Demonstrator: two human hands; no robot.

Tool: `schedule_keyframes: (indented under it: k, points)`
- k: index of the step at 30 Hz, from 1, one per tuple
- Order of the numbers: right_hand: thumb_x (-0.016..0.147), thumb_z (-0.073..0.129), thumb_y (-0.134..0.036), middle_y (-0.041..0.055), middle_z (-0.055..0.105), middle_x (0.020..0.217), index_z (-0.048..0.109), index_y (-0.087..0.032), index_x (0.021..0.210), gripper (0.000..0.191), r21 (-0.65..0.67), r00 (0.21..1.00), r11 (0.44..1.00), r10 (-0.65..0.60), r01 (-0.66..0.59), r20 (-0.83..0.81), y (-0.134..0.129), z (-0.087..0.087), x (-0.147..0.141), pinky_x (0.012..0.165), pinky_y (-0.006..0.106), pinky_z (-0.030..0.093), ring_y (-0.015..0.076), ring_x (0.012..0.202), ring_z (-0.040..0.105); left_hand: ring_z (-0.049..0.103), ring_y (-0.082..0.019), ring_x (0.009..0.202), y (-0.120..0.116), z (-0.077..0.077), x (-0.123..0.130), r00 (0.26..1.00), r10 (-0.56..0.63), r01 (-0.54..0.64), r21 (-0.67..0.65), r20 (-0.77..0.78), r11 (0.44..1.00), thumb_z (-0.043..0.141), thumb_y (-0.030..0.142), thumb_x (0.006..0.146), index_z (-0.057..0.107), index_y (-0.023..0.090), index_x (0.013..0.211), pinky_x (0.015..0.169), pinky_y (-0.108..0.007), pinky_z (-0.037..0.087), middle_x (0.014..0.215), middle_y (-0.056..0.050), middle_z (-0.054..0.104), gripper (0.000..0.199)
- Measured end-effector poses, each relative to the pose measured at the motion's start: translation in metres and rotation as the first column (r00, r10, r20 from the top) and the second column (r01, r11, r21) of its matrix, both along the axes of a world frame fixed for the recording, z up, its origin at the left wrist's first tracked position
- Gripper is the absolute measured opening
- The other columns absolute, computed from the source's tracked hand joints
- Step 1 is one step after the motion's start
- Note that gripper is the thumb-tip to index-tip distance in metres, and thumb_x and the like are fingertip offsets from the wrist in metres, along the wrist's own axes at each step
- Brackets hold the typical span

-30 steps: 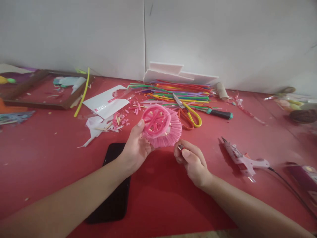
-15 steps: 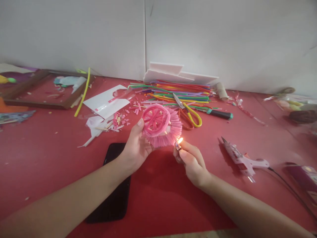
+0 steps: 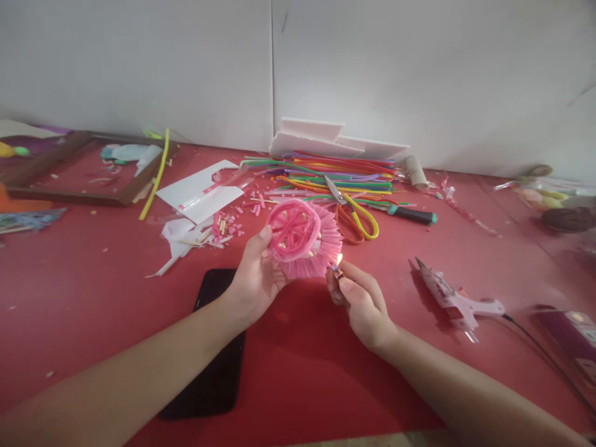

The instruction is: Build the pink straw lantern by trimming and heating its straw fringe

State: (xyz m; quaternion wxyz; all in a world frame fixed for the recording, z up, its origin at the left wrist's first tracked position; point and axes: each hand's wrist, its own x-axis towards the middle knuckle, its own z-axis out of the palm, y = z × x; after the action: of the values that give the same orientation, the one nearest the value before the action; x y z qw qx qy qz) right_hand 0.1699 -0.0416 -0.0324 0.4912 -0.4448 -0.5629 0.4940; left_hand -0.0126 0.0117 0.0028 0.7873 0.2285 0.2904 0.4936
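Observation:
My left hand (image 3: 257, 273) is closed on a pink round craft piece (image 3: 294, 231), thumb on its near left rim. The piece has a fuzzy ring with spokes on top and a fringe of pink strips (image 3: 328, 248) below it. My right hand (image 3: 363, 307) grips a lighter (image 3: 337, 270), most of it hidden by the fingers. A small flame (image 3: 339, 258) burns at its tip, right beside the fringe's lower right edge. Under my left forearm lies a black phone or tablet (image 3: 218, 366).
Behind the craft piece lie scissors (image 3: 356, 214), coloured pipe cleaners (image 3: 344, 177) and a dark-handled tool (image 3: 414, 215). A glue gun (image 3: 459, 298) with its cord rests at right. Left are white card (image 3: 200, 192), pink scraps (image 3: 226, 226) and a brown frame (image 3: 69, 195).
The craft piece has shifted slightly down in my left hand's grip. The flame now stands more upright, close to the fringe; my right hand has barely moved.

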Motion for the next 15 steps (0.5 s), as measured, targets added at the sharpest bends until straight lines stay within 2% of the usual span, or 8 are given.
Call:
schedule_keyframes:
  k: [6,12,15]
  points:
    - [0.096,0.051,-0.044,-0.0040,0.038,0.065,0.050,-0.022,0.072,0.032,-0.033,0.999,0.999,-0.039,0.038,-0.027,0.0001,-0.0048,0.0019,0.055,0.029,0.027,0.0132,0.059,0.030,0.079,-0.027,0.083,-0.0009,-0.0009,-0.0003,1.000,0.006,-0.006,-0.012,-0.004,1.000,0.071,0.052,0.086,0.076,0.020,0.100,0.074,-0.035,0.064,0.088,-0.006,0.083,0.035]
    - [0.096,0.051,-0.045,-0.0037,0.038,0.063,0.046,-0.023,0.068,0.036,-0.061,0.996,0.997,-0.050,0.046,-0.069,0.0006,-0.0048,0.0018,0.055,0.030,0.027,0.0134,0.058,0.030,0.075,-0.019,0.068,-0.0021,0.0023,0.0017,0.995,0.081,-0.084,-0.050,-0.055,0.995,0.081,0.054,0.078,0.077,0.018,0.093,0.063,-0.026,0.062,0.078,-0.003,0.081,0.039]
    - [0.096,0.053,-0.046,-0.0036,0.040,0.063,0.047,-0.023,0.068,0.036,-0.066,0.995,0.996,-0.064,0.059,-0.082,0.0009,-0.0046,0.0012,0.054,0.030,0.027,0.0132,0.058,0.032,0.076,-0.019,0.071,-0.0019,-0.0003,0.0005,0.995,0.083,-0.085,-0.041,-0.053,0.996,0.077,0.054,0.082,0.076,0.019,0.094,0.064,-0.026,0.061,0.080,-0.001,0.081,0.037]
